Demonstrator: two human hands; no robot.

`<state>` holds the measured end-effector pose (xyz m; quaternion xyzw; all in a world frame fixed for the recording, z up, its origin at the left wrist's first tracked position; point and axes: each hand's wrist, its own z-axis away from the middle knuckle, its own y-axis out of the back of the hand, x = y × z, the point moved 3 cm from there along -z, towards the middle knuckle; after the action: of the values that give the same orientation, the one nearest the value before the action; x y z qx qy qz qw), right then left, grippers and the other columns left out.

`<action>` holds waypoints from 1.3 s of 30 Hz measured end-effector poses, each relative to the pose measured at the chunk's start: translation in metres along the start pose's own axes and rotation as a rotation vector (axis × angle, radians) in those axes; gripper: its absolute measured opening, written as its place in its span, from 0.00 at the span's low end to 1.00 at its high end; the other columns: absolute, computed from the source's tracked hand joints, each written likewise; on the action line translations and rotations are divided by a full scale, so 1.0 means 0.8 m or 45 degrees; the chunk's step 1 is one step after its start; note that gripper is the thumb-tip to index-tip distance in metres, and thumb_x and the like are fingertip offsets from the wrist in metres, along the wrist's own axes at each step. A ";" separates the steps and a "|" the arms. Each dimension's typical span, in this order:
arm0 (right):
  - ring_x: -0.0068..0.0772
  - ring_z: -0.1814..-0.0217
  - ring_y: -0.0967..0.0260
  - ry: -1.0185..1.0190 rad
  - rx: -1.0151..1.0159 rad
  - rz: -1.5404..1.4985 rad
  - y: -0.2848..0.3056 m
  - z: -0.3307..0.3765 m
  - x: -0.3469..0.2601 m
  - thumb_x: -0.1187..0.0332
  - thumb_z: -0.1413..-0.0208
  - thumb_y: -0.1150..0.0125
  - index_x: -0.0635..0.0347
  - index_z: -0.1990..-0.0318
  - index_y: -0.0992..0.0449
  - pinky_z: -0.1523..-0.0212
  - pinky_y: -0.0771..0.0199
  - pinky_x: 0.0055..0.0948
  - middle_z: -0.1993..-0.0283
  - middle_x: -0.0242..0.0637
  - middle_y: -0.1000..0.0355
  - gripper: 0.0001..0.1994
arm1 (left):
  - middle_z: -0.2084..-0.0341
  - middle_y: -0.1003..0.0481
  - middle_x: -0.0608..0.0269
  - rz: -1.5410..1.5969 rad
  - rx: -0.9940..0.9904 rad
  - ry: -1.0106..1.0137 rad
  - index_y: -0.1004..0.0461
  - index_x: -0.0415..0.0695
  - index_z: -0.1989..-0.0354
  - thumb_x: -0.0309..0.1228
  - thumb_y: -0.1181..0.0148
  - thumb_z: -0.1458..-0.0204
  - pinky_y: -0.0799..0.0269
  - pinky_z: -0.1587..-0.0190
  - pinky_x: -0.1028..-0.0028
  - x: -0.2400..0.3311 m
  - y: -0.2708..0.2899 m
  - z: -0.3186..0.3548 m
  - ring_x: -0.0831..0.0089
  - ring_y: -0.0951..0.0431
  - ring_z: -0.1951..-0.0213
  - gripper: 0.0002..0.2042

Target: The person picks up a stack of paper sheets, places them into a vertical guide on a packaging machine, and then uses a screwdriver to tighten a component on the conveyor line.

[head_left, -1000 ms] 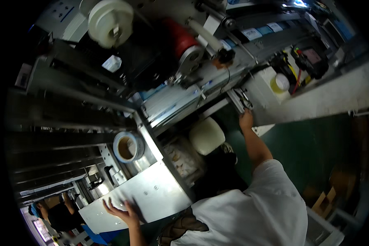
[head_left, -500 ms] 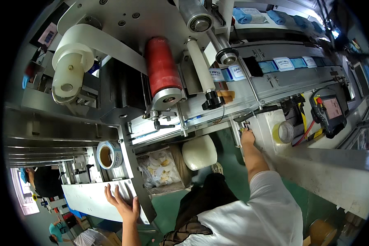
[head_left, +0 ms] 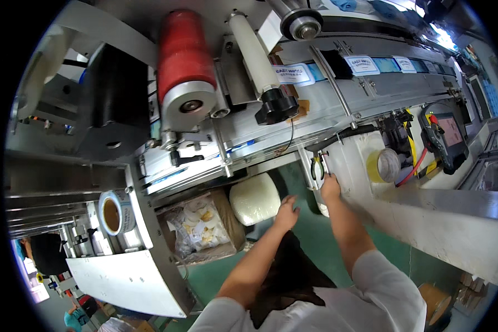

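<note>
The worker's right hand (head_left: 331,188) is at the edge of a white metal ledge (head_left: 351,171), fingers curled just beside a pair of pliers with green-and-black handles (head_left: 317,167); from here I can't tell whether it grips anything. The left hand (head_left: 286,213) looks empty, its fingers loosely parted, near a cream-coloured, rounded-square pad (head_left: 254,199). Left of that pad stands an open brown cardboard box (head_left: 236,221) holding crumpled clear plastic. A roll of yellow tape (head_left: 374,167) rests on the ledge.
</note>
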<state>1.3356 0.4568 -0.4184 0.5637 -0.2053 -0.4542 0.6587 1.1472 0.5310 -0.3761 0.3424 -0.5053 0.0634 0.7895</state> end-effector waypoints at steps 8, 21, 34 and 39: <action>0.44 0.72 0.30 0.467 0.096 0.314 -0.024 0.004 0.021 0.72 0.50 0.55 0.58 0.64 0.30 0.70 0.27 0.36 0.65 0.42 0.33 0.08 | 0.52 0.34 0.41 0.059 -0.308 0.235 0.44 0.43 0.42 0.31 0.50 0.55 0.37 0.48 0.63 -0.014 -0.097 -0.124 0.49 0.32 0.52 0.27; 0.31 0.63 0.31 0.154 -0.213 -1.010 0.114 0.159 -0.044 0.78 0.47 0.53 0.62 0.61 0.35 0.63 0.30 0.28 0.69 0.39 0.32 0.06 | 0.60 0.28 0.43 0.420 0.085 0.513 0.31 0.40 0.53 0.46 0.51 0.50 0.34 0.52 0.62 0.087 0.009 0.031 0.50 0.29 0.55 0.23; 0.22 0.57 0.35 0.915 -0.461 -1.664 0.274 0.294 -0.397 0.80 0.48 0.50 0.65 0.55 0.34 0.60 0.31 0.19 0.58 0.37 0.34 0.12 | 0.76 0.30 0.51 -0.141 0.701 -0.194 0.31 0.37 0.74 0.35 0.46 0.49 0.34 0.72 0.64 0.214 0.437 0.232 0.55 0.29 0.74 0.12; 0.37 0.57 0.32 1.238 0.280 -1.088 0.279 0.200 -0.499 0.76 0.47 0.51 0.65 0.57 0.32 0.57 0.32 0.27 0.58 0.42 0.34 0.10 | 0.74 0.32 0.47 -0.180 0.794 -0.151 0.35 0.37 0.73 0.35 0.48 0.48 0.34 0.70 0.60 0.209 0.487 0.208 0.50 0.29 0.71 0.12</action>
<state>1.0915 0.6882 -0.0694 0.8007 0.3126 -0.3455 0.3765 0.9278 0.6844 -0.0072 0.6052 -0.4816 0.1402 0.6182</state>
